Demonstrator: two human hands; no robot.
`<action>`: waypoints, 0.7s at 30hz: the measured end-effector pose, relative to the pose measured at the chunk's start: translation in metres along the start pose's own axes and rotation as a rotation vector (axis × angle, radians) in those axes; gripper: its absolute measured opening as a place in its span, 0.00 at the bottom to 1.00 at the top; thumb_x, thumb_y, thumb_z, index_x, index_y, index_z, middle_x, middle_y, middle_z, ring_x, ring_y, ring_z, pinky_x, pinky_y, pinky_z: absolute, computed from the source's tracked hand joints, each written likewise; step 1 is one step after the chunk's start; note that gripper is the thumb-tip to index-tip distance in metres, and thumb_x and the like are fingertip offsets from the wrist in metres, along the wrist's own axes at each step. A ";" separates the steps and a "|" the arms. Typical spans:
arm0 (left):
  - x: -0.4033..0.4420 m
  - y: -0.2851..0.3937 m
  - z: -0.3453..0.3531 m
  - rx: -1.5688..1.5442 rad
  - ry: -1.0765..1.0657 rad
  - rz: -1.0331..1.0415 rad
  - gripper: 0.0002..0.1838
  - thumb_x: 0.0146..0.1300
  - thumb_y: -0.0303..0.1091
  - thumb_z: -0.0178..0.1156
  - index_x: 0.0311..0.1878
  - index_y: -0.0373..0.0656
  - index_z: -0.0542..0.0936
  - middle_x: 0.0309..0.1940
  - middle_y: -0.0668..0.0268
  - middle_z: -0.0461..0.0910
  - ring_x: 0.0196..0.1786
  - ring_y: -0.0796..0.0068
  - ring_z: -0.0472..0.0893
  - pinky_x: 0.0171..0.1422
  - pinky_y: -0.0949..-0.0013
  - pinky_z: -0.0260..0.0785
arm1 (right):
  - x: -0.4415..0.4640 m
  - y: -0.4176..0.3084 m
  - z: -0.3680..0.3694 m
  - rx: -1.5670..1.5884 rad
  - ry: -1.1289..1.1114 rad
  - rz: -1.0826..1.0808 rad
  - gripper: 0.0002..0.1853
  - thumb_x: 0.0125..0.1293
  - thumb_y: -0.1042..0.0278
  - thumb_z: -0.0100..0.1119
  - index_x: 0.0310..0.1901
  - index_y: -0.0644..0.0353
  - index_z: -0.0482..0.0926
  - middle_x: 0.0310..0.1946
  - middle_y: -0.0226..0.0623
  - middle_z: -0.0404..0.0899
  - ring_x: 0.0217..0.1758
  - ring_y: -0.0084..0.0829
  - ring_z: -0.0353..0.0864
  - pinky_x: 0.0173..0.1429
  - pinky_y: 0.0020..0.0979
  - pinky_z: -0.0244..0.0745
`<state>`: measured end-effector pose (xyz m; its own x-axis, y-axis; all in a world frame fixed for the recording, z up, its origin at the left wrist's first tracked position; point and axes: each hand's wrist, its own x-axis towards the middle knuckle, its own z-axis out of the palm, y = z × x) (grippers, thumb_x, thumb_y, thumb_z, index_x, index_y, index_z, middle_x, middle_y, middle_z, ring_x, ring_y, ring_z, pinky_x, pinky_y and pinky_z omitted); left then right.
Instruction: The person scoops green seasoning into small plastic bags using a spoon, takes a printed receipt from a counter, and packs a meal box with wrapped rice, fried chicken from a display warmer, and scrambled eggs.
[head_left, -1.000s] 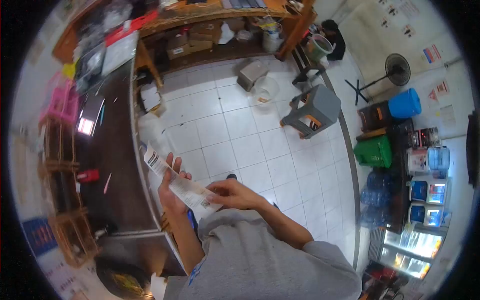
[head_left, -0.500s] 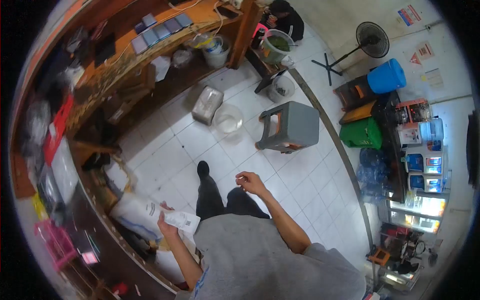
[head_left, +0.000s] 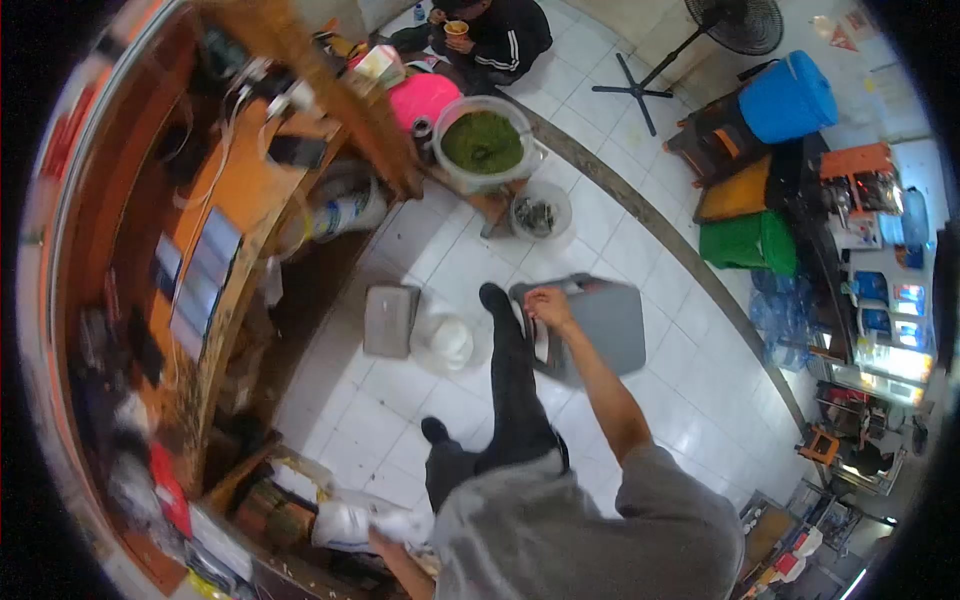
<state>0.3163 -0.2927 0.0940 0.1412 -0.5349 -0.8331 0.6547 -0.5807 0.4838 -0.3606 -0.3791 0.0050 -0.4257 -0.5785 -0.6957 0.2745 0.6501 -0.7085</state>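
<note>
My left hand (head_left: 388, 548) is low in the view, partly cut off by my arm and blurred. It holds a white printed packet (head_left: 402, 522), smeared by motion, beside the wooden counter. My right hand (head_left: 548, 306) is out in front, fingers curled, with nothing visible in them. It overlaps the edge of a grey plastic stool (head_left: 605, 325); whether it touches cannot be told. A translucent tub (head_left: 447, 342) and a metal box-shaped tin (head_left: 390, 320) stand on the tiles left of my forward leg.
A wooden counter (head_left: 250, 290) with phones runs along the left. Ahead are a tub of green stuff (head_left: 483, 145), a small bucket (head_left: 540, 212) and a seated person (head_left: 500, 40) holding a cup. A fan (head_left: 640, 90), blue bucket (head_left: 788, 98) and green bin (head_left: 748, 242) line the right.
I have stepped forward and the view has turned, so the stool, tubs and counter sit differently. My right hand has come over the stool. The packet has moved lower with my left hand.
</note>
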 end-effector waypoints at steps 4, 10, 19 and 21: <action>0.027 -0.061 0.141 0.383 0.215 -0.151 0.22 0.72 0.37 0.52 0.65 0.41 0.73 0.60 0.58 0.78 0.51 0.61 0.80 0.61 0.53 0.74 | 0.243 0.045 -0.043 -0.477 0.161 -0.056 0.13 0.60 0.64 0.62 0.45 0.57 0.86 0.38 0.43 0.88 0.41 0.45 0.88 0.48 0.42 0.83; 0.141 -0.128 0.305 0.951 0.272 -0.276 0.19 0.71 0.36 0.53 0.62 0.39 0.75 0.55 0.57 0.80 0.47 0.62 0.81 0.56 0.54 0.76 | 0.525 0.147 -0.069 -0.884 0.289 -0.070 0.22 0.60 0.61 0.54 0.57 0.48 0.82 0.58 0.45 0.81 0.62 0.51 0.79 0.63 0.50 0.75; 0.211 -0.120 0.359 1.301 0.309 -0.305 0.16 0.71 0.34 0.53 0.57 0.37 0.77 0.48 0.56 0.82 0.41 0.62 0.83 0.49 0.56 0.77 | 0.612 0.258 -0.047 -0.623 0.654 -0.183 0.14 0.57 0.61 0.62 0.44 0.55 0.87 0.38 0.49 0.87 0.38 0.51 0.87 0.45 0.45 0.81; 0.190 -0.112 0.351 1.301 0.313 -0.304 0.15 0.71 0.34 0.53 0.55 0.36 0.78 0.47 0.55 0.83 0.39 0.62 0.83 0.48 0.57 0.78 | 0.529 0.176 -0.073 -0.346 0.729 -0.129 0.11 0.57 0.61 0.67 0.35 0.60 0.87 0.31 0.48 0.86 0.32 0.45 0.86 0.41 0.40 0.79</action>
<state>0.0090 -0.5442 -0.0241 0.3920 -0.2255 -0.8919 -0.4483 -0.8934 0.0288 -0.6001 -0.5348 -0.4796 -0.9224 -0.2710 -0.2751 -0.0461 0.7846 -0.6183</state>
